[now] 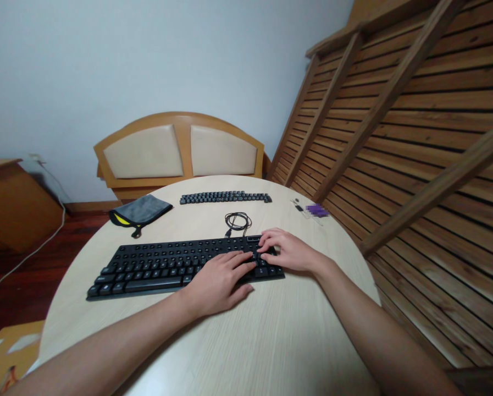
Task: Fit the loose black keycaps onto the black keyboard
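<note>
A black full-size keyboard (155, 283) lies on the round table (246, 352), slightly angled. My left hand (219, 280) rests over its right part, palm down. The left fingers are stretched out across the keys and the thumb lies off the front edge. At the keyboard's right end, my right hand (287, 250) has its fingers bent and apart, their tips on the number pad area. My left fingertips hide some keys there. Behind the keyboard lies its coiled black cable (238, 221) with a plug.
Loose dark keycaps (225, 197) stand in rows at the table's far side. A grey cloth (143, 210) with black edging and yellow underside lies left. Small items and a blurred purple thing (317, 210) lie right. A slatted wooden frame (394, 137) leans along the right.
</note>
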Motion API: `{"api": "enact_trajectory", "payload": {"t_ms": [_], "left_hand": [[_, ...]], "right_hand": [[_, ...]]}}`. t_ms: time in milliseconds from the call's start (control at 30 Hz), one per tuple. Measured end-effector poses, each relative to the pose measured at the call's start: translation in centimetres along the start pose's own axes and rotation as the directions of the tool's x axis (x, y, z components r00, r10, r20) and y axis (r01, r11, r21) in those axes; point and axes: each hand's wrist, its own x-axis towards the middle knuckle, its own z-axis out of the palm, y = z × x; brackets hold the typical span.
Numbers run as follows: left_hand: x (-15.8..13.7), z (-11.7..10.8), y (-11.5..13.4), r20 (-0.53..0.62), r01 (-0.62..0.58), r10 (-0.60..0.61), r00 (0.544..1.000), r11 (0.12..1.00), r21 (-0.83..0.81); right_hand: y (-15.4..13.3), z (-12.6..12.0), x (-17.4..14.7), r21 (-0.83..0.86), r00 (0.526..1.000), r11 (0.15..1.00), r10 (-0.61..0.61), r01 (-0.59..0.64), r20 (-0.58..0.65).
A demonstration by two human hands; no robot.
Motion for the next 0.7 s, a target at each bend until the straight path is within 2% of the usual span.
{"api": "enact_trajectory", "payload": {"t_ms": [267,700], "left_hand": [[0.0,0.0,0.0,0.011,0.001,-0.001,1.0,1.0,0.014],[0.0,0.0,0.0,0.027,0.002,-0.002,1.0,1.0,0.017]], "right_hand": [[-0.4,0.2,0.1,-0.003,0.998,0.999,0.051,-0.051,-0.021],[-2.2,-0.1,0.1,-0.209,0.986,0.964,0.168,-0.163,0.007]]}}
